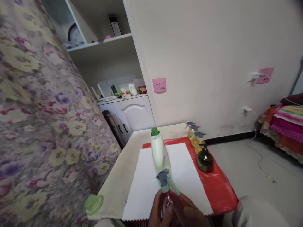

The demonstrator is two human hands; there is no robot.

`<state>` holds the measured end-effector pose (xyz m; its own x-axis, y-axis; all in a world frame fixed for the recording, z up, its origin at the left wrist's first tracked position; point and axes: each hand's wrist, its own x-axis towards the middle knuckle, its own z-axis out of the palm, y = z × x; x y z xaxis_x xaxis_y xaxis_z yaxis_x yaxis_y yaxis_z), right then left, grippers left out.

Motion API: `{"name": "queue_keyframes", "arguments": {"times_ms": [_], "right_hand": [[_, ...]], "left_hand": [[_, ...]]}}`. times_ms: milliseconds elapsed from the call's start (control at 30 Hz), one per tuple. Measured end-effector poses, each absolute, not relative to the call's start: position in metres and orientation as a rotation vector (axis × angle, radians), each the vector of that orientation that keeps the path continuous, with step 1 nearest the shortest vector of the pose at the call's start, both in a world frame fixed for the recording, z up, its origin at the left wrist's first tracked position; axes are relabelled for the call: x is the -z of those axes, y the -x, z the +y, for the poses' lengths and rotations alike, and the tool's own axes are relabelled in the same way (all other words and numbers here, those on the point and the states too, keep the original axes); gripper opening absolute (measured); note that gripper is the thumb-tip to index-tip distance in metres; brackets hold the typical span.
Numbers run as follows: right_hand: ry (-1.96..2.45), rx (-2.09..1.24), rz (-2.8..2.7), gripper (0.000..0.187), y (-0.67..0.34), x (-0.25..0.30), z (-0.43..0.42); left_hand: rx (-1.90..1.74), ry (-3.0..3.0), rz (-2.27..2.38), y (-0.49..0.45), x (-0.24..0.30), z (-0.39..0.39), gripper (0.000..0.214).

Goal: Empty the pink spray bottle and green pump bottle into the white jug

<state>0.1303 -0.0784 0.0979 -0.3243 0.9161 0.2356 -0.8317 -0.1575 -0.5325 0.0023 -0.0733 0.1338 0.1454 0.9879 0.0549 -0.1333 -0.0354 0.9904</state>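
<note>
At the table's near edge I hold a pink see-through spray bottle (174,203) with a grey and pale green trigger head pointing up. My left hand (156,210) is wrapped round its left side. My right hand (193,212) closes round the right side; some of its fingers are hidden. Just beyond stands a tall pale green bottle (158,149), its cap off and a green spout showing in the neck. A green cap (93,204) lies at the table's left near corner.
White paper (139,186) lies over a red plastic sheet (220,189). Along the right edge stand a dark green pump bottle (205,161) and several yellowish spray bottles (196,141). A floral curtain (47,126) hangs at left; a white cabinet (134,113) stands behind.
</note>
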Motion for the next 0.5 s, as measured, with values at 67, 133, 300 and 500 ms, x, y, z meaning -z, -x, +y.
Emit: {"name": "queue_keyframes", "arguments": {"times_ms": [67,133,300,500], "right_hand": [[0.146,-1.793,-0.686,0.052,-0.1324,-0.0998,-0.0792],[0.145,-1.801,-0.681,0.053,-0.1338,-0.1014,-0.0792],[0.116,-1.810,-0.658,0.054,-0.1312,-0.1006,-0.0770],[0.151,-1.822,-0.643,0.049,-0.1285,-0.1000,-0.0776]], "left_hand": [[-1.208,-1.206,0.992,-0.0043,-0.1357,-0.0727,0.049],[-1.226,-1.202,0.995,-0.0063,-0.1367,-0.0725,0.047],[-1.255,-1.125,0.966,-0.0102,-0.1377,-0.0716,0.044],[-1.242,-1.092,0.991,-0.0102,-0.1393,-0.0701,0.042]]}}
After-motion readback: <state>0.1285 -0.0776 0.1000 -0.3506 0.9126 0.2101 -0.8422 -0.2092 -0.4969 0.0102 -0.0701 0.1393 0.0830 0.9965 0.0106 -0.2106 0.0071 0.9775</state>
